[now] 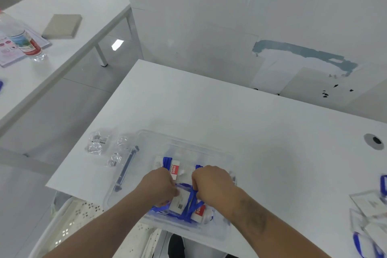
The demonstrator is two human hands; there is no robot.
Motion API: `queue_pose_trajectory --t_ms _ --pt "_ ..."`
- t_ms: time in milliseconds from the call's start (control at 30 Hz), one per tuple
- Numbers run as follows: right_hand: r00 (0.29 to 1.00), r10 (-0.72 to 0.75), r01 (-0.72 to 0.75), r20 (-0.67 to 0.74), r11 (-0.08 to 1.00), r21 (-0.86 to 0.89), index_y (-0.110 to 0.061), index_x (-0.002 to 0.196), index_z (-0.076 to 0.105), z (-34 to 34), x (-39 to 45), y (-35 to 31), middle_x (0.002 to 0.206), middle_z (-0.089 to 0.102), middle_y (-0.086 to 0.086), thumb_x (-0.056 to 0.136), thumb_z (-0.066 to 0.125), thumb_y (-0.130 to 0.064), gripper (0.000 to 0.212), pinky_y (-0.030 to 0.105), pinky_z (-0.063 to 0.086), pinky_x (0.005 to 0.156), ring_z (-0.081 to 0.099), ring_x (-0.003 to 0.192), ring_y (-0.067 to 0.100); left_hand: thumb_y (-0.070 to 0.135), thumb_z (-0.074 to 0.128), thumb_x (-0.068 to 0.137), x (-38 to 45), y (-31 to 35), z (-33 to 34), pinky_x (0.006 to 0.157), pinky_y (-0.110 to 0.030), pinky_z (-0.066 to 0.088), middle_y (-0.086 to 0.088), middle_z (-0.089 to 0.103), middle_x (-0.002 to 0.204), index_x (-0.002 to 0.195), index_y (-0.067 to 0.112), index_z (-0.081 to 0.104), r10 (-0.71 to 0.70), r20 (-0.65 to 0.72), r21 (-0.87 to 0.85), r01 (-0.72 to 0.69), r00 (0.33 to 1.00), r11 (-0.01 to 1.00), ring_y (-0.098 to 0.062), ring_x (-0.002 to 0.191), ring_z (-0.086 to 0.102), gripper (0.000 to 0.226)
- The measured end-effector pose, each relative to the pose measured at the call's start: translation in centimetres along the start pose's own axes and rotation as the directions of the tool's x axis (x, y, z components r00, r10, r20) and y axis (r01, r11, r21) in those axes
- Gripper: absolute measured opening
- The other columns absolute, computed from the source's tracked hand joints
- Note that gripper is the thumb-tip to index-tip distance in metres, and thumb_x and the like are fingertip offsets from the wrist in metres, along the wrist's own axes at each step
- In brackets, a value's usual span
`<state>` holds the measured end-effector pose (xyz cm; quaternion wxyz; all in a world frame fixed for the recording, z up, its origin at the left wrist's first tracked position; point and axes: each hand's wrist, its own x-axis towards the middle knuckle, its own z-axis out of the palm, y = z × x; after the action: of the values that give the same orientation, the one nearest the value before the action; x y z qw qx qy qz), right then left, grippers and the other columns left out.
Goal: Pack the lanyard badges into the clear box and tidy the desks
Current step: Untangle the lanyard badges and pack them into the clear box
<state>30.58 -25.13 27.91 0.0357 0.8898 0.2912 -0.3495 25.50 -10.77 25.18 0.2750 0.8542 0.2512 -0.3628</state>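
The white surface [251,132] carries the clear box [184,144] at its near edge, partly overhanging toward the person, likely so both hands reach in without stretching; beyond the box the surface lies bare up to the wall, so there is room to slide it back from the drop. Just left of the box lies its lid [125,169], off so packing can go on; right of the box, well apart, more lanyard badges [370,211] wait at the surface's right edge. Inside the box a lanyard badge [181,200] sits between the hands; the left hand [159,186] curls its fingers on the card, the right hand [211,184] pinches the blue strap [191,199], seemingly tucking it flat.
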Motion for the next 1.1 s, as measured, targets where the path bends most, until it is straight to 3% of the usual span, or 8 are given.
queue_pose_trajectory --t_ms 133,200,300,400,567,733,867,1100 --pt "0.999 -0.011 0.014 0.031 0.996 -0.087 -0.003 0.081 0.060 0.3 0.2 -0.5 0.071 0.049 0.009 0.084 0.061 0.002 0.006 0.032 0.037 0.069 0.055 0.082 0.029 0.031 0.068 0.083 1.0 0.8 1.1 0.070 -0.025 0.053 0.004 0.051 0.066 0.069 0.019 0.048 0.061 -0.059 0.270 -0.043 0.996 0.962 -0.015 0.071 0.058 0.027" --pt "0.999 0.000 0.004 0.042 0.995 -0.098 -0.008 0.065 0.044 0.5 0.4 -0.7 0.064 0.033 0.005 0.085 0.060 0.002 0.027 0.032 0.036 0.070 0.054 0.083 0.030 0.031 0.067 0.085 1.4 1.0 1.5 0.076 -0.026 0.054 0.004 0.050 0.072 0.076 0.018 0.053 0.075 -0.070 0.331 -0.048 0.995 0.942 -0.016 0.077 0.057 0.022" --pt "0.997 0.011 -0.003 0.083 0.995 -0.098 -0.005 0.071 0.051 0.7 0.6 -1.1 0.066 0.036 0.006 0.087 0.060 0.000 0.020 0.032 0.034 0.072 0.054 0.088 0.031 0.028 0.064 0.088 1.7 1.1 2.0 0.080 -0.027 0.054 0.001 0.055 0.084 0.102 0.014 0.064 0.092 -0.056 0.401 -0.062 0.994 0.914 -0.017 0.085 0.061 0.020" --pt "0.997 -0.007 0.014 0.074 0.995 -0.096 -0.002 0.101 0.064 0.4 0.3 -1.4 0.077 0.049 0.010 0.088 0.059 0.001 0.014 0.032 0.034 0.072 0.057 0.094 0.031 0.030 0.063 0.088 1.5 1.2 1.9 0.080 -0.026 0.054 0.002 0.054 0.083 0.100 0.016 0.063 0.110 -0.062 0.443 -0.072 0.992 0.894 -0.018 0.092 0.065 0.018" --pt "0.998 -0.063 0.062 -0.024 0.997 -0.053 -0.006 0.104 0.067 -2.1 -2.0 -0.8 0.067 0.040 0.004 0.087 0.058 -0.001 0.020 0.032 0.036 0.069 0.050 0.078 0.026 0.040 0.063 0.085 -0.4 1.9 -0.4 0.059 -0.023 0.042 0.005 0.045 0.057 0.063 0.017 0.049 0.140 -0.134 0.309 -0.092 0.981 0.947 -0.012 0.056 0.047 0.035" --pt "0.952 -0.034 0.111 -0.304 0.964 0.241 -0.031 0.119 0.063 -4.9 -7.2 3.0 0.115 0.062 -0.007 0.096 0.053 -0.028 0.026 0.032 0.048 0.086 0.060 0.103 0.018 0.040 0.059 0.089 -4.6 5.5 -2.0 0.071 -0.021 0.052 0.017 0.068 0.075 0.085 0.033 0.069 0.292 -0.274 0.081 -0.281 0.916 0.956 0.000 0.071 0.063 0.013" --pt "0.866 0.112 0.131 -0.487 0.889 0.439 -0.039 0.112 0.065 -5.0 -12.3 8.2 0.107 0.064 -0.020 0.094 0.053 -0.044 0.022 0.020 0.048 0.085 0.059 0.095 0.000 0.042 0.061 0.089 -7.6 10.3 -1.1 0.064 -0.012 0.047 0.029 0.066 0.076 0.079 0.042 0.065 0.409 -0.335 -0.058 -0.452 0.849 0.890 0.007 0.071 0.063 0.011" --pt "0.747 0.485 -0.011 -0.455 0.693 0.721 -0.040 0.094 0.068 1.7 -19.3 20.6 0.088 0.065 -0.030 0.088 0.062 -0.043 0.009 0.016 0.051 0.080 0.060 0.090 -0.010 0.039 0.063 0.087 -9.4 21.9 6.2 0.059 -0.014 0.044 0.036 0.062 0.084 0.083 0.040 0.067 0.585 -0.191 -0.112 -0.609 0.788 0.785 0.004 0.065 0.061 0.006"
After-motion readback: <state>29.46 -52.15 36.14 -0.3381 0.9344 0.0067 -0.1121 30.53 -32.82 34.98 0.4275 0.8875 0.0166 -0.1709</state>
